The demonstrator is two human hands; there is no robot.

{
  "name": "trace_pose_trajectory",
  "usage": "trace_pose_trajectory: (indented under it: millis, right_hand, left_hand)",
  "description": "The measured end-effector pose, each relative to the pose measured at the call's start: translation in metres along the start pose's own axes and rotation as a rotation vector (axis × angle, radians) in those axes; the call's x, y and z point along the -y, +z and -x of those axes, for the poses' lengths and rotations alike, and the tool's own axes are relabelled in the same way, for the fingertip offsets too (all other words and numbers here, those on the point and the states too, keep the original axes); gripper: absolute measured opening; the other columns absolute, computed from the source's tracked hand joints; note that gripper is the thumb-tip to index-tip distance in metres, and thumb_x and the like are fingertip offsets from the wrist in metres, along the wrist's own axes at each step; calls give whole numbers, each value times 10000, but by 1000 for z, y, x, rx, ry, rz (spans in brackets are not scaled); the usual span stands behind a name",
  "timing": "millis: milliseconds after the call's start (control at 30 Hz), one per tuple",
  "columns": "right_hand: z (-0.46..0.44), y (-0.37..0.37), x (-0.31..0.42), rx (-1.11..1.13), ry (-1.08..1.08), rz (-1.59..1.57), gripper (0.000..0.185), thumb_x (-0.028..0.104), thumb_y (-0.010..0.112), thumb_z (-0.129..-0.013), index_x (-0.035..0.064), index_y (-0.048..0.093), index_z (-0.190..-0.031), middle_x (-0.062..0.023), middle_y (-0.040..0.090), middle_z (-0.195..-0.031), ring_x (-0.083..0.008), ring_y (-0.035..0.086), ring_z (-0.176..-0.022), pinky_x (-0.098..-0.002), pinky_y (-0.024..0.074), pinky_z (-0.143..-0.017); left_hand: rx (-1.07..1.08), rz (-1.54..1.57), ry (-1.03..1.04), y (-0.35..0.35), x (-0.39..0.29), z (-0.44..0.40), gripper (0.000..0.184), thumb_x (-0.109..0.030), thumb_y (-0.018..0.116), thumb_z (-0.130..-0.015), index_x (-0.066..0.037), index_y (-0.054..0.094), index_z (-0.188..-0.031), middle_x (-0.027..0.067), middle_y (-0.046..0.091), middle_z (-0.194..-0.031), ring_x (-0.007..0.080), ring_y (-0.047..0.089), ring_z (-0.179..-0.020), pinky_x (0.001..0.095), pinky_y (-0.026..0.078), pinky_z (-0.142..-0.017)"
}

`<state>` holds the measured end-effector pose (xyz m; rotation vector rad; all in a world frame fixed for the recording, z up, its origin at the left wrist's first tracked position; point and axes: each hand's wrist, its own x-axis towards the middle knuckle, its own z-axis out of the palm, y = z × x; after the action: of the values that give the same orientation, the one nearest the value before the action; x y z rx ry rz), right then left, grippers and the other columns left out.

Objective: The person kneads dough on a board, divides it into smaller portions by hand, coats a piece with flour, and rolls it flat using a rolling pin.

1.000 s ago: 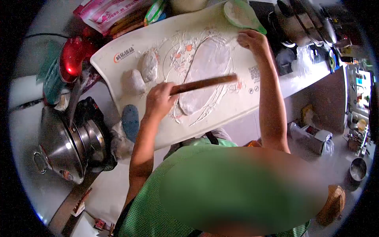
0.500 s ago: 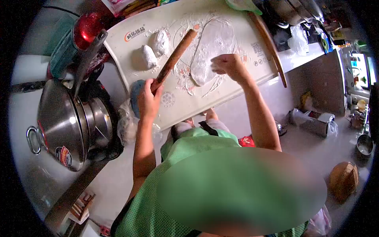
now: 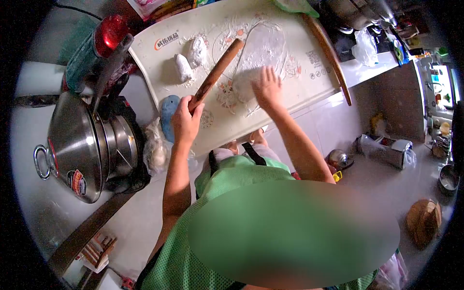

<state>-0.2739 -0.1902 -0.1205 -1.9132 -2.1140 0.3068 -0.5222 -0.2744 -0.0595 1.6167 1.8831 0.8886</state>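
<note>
My left hand [image 3: 186, 118] is closed round the lower end of a wooden rolling pin [image 3: 218, 70], which slants up and to the right over the board. My right hand [image 3: 268, 88] is open, fingers spread, over the lower right part of a long, flat sheet of floured dough [image 3: 263, 46]. Whether the palm presses on it cannot be made out. Two floured dough pieces, one [image 3: 197, 52] beside the other [image 3: 182, 67], lie on the cream board [image 3: 285, 112] left of the rolling pin. White flour is scattered round the sheet.
A blue oval object [image 3: 169, 116] lies at the board's lower left edge, by a plastic bag [image 3: 156, 150]. A lidded steel pot [image 3: 72, 145] stands at the left. A green bowl [image 3: 299, 7] is at the top right, above a long brown strip [image 3: 328, 53] along the board's edge.
The rolling pin has swung from nearly level to a steep slant in my left hand. My right hand has come from the green bowl down to the dough sheet, and its fingers have spread.
</note>
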Motion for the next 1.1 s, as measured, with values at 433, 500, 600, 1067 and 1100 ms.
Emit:
trace_pose_trajectory:
  millis: [433,500,600,1067,1100]
  right_hand:
    - [-9,-56,-22,-336,-236,-212,410,173,614,-810,90,506,-1198,-142,511,-1155,-322,472,-1055,-439,388,-892]
    - [-37,-51,-45,-245,-132,-54,463,334,527,-876,76,467,-1257,-173,459,-1267,-351,412,-1180,-467,325,-982]
    - [-42,-24,-68,-135,-105,115,552,443,426,-910,68,414,-1316,-202,387,-1359,-364,334,-1274,-482,264,-1040]
    - [27,-26,-39,-24,-54,54,636,401,437,-900,-7,316,-1371,-204,311,-1426,-331,310,-1311,-448,237,-1068]
    - [48,-27,-39,-8,-92,64,620,371,435,-896,-1,311,-1376,-193,311,-1430,-322,295,-1323,-451,220,-1077]
  left_hand:
    - [134,-233,394,52,-18,-68,357,-179,687,-754,-78,557,-1071,108,604,-965,294,588,-900,395,462,-765]
    - [184,-293,606,69,-21,-94,361,-147,682,-736,-85,569,-1073,103,589,-1039,303,548,-995,409,433,-857]
    - [308,-352,603,81,-18,-120,364,-193,689,-741,-93,585,-1074,123,509,-1211,315,467,-1134,412,376,-966]
    - [117,-492,619,109,-17,-107,637,-457,447,-879,20,414,-1300,182,380,-1381,315,308,-1306,473,196,-1088]
    - [140,-513,584,103,-19,-89,666,-454,465,-861,31,395,-1311,192,395,-1369,317,318,-1303,478,183,-1092]
